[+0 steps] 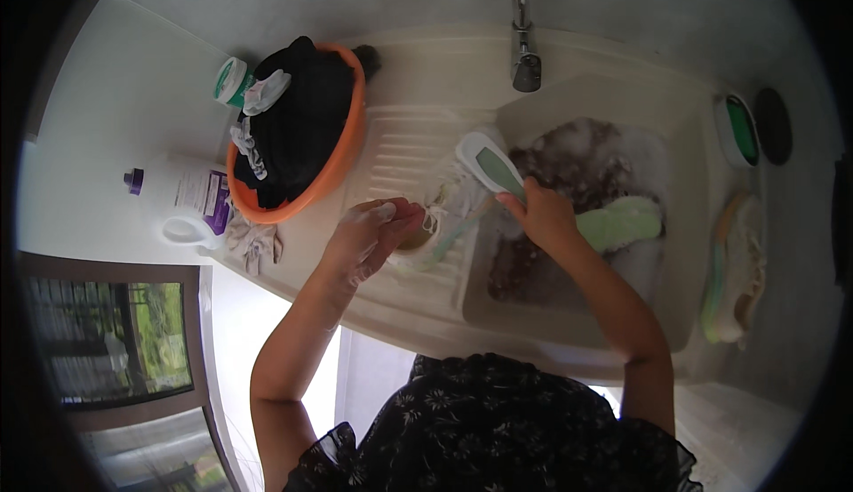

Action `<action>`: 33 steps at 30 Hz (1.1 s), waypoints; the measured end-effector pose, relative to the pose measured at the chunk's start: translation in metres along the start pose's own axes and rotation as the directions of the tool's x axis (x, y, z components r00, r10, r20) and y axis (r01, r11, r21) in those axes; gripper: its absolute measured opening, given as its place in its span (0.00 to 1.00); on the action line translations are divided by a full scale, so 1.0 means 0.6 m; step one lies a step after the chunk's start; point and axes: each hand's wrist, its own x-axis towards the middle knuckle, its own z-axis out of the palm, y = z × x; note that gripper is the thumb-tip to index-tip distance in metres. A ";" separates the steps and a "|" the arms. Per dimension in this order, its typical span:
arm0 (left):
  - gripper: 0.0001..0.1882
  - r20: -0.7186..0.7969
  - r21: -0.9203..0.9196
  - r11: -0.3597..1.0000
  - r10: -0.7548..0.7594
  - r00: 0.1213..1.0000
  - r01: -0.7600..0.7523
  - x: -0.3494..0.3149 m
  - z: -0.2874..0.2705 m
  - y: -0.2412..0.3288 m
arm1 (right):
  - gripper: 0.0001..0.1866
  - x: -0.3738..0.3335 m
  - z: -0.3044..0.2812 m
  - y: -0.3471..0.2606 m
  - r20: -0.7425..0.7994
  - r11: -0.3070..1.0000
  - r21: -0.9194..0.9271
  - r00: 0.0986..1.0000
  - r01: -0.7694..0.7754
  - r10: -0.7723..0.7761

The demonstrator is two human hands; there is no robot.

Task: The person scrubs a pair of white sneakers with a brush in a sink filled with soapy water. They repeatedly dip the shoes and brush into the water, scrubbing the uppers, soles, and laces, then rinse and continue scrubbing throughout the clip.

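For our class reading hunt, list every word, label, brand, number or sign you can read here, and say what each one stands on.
White jug with purple label: lines of print, too small to read reliably.
Green-and-white tub: faint marks on its side, too blurred to read.
Brush in the right hand: no lettering I can make out.
Nothing here can be quoted reliably.

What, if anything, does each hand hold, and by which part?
The right hand holds a brush by its right end; whether the left hand holds the nearby shoe cannot be told.
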 end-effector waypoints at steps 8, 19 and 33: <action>0.15 -0.120 -0.125 0.965 -0.246 0.962 0.232 0.048 0.011 -0.048 | 0.27 0.000 0.012 0.003 -0.015 0.999 -0.001 0.999 0.033 -0.033; 0.24 0.051 -0.473 0.880 -0.005 0.999 0.029 0.078 0.006 -0.084 | 0.28 -0.015 0.023 -0.010 0.021 0.976 0.218 1.000 0.016 -0.021; 0.44 0.054 -0.615 0.789 0.036 0.998 0.005 0.075 0.056 -0.087 | 0.29 -0.054 -0.027 -0.094 0.163 0.988 0.068 0.976 0.137 -0.147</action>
